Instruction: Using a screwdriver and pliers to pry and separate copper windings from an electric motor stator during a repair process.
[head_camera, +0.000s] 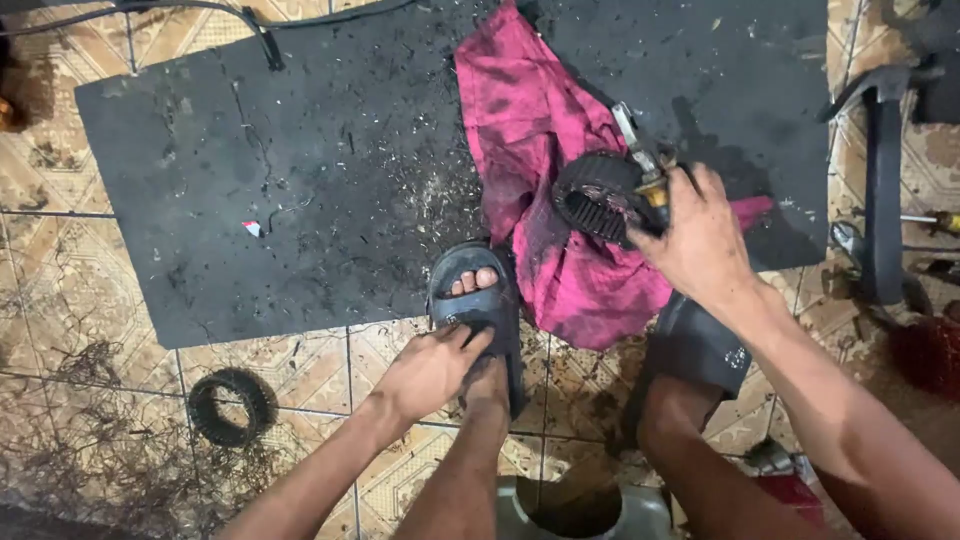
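Note:
My right hand (700, 240) grips a black toothed ring-shaped part (598, 195) together with a yellow-handled tool (645, 170) whose metal tip points up and left. It hovers over a crumpled magenta cloth (545, 150) lying on a black rubber mat (300, 180). My left hand (430, 370) rests on the strap of the dark slide sandal (480, 305) on my left foot, fingers spread on it and holding nothing. My right foot wears another dark sandal (695, 350), partly hidden under my right forearm.
Metal shavings and grit litter the mat's middle. A black rubber ring (232, 405) lies on the tiled floor at lower left among wiry debris. A black cable (265, 40) runs along the top. A dark metal stand (885, 180) and a screwdriver (935, 220) sit right. A grey container (580, 510) is below.

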